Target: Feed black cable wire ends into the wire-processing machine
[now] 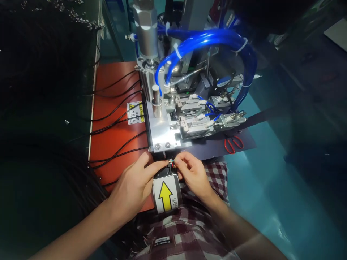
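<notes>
Thin coloured wires (171,161) sit at the front edge of the metal machine, between my two hands. My left hand (135,178) comes in from the left, its fingertips closed on the wires' left side. With a pinch, my right hand (193,175) holds the wires from the right; the fingertips hide the exact part gripped. Just below the wires is a small black fixture (162,172). Nearer to me is a white-covered unit (159,202) with a yellow arrow, close to the left hand's wrist side.
Behind the hands stands the machine (162,133) with metal cylinders and blue air hoses (217,36). Several black cables (116,113) cross the orange mat (108,79) at left. Red-handled scissors (233,144) lie on the dark board's right side. A warning label (136,113) is on the mat.
</notes>
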Tool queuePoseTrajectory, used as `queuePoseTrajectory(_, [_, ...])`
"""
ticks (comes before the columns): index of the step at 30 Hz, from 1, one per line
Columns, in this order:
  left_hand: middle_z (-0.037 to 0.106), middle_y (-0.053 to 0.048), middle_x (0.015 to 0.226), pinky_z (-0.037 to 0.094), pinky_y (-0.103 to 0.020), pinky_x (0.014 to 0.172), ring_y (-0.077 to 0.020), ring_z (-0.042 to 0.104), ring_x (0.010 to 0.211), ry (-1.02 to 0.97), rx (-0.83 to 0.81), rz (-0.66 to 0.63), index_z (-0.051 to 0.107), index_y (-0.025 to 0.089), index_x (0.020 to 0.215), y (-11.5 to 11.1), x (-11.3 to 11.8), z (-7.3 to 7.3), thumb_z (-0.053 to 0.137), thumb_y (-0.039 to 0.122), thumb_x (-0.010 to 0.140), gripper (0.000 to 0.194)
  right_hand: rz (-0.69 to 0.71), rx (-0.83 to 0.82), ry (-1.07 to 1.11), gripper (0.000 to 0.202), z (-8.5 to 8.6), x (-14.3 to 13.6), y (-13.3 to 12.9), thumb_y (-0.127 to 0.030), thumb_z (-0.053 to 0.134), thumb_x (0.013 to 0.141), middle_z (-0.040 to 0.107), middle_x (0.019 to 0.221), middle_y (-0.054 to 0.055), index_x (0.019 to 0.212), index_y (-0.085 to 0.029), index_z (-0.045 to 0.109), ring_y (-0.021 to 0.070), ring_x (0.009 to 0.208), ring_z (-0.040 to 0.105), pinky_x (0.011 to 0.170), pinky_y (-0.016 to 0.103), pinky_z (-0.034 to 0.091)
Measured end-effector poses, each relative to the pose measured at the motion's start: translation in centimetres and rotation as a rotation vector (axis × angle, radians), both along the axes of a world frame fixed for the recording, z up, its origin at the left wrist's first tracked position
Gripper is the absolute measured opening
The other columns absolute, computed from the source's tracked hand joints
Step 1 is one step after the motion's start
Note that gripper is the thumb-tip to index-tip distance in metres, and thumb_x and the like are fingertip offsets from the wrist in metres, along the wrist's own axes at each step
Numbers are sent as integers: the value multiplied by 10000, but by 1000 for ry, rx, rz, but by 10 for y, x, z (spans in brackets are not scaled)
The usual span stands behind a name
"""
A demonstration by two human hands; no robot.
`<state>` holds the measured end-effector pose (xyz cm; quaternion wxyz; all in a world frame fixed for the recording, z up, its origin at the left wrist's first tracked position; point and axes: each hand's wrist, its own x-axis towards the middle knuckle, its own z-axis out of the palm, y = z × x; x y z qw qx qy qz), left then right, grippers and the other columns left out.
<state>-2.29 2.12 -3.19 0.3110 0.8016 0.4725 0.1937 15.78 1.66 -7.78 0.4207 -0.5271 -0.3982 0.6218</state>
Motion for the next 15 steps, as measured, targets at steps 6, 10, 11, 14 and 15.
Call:
queuePoseTrajectory(6, [543, -66, 1012, 502, -250, 762, -165, 579, 908, -11, 4, 2, 594, 219, 1153, 0, 1, -1, 406, 75, 868, 371, -49, -15, 63, 143, -6, -4, -3, -290, 571, 839, 441, 502, -74, 759, -179, 530, 68, 425, 394, 428, 192, 301])
queuePoseTrajectory(10, [539, -68, 1006, 502, -252, 762, -164, 580, 905, -12, 18, -7, 591, 211, 1153, 1, 1, -2, 408, 60, 859, 378, -36, -15, 81, 138, -3, -4, -4, -287, 566, 843, 443, 516, -72, 773, -178, 519, 67, 432, 402, 430, 192, 307])
queuePoseTrajectory(11, [537, -69, 1008, 502, -252, 761, -165, 579, 907, -12, 20, -9, 591, 208, 1154, 1, 1, -2, 409, 58, 858, 378, -28, -13, 75, 140, -2, -4, -4, -289, 559, 848, 443, 516, -72, 774, -178, 515, 68, 433, 404, 431, 193, 310])
queuePoseTrajectory(14, [528, -65, 978, 503, -247, 740, -161, 578, 885, 0, 34, -12, 590, 202, 1157, 1, 1, -1, 405, 45, 850, 392, -4, 0, 27, 145, 1, -3, -3, -293, 542, 858, 452, 537, -66, 775, -180, 506, 73, 446, 418, 439, 198, 324])
queuePoseTrajectory(15, [523, -60, 958, 503, -243, 728, -159, 578, 871, 6, 39, -12, 590, 202, 1159, 1, 1, -1, 403, 39, 846, 399, 5, 9, 5, 145, 2, -3, -3, -293, 540, 860, 454, 549, -62, 774, -181, 505, 75, 454, 426, 443, 201, 329])
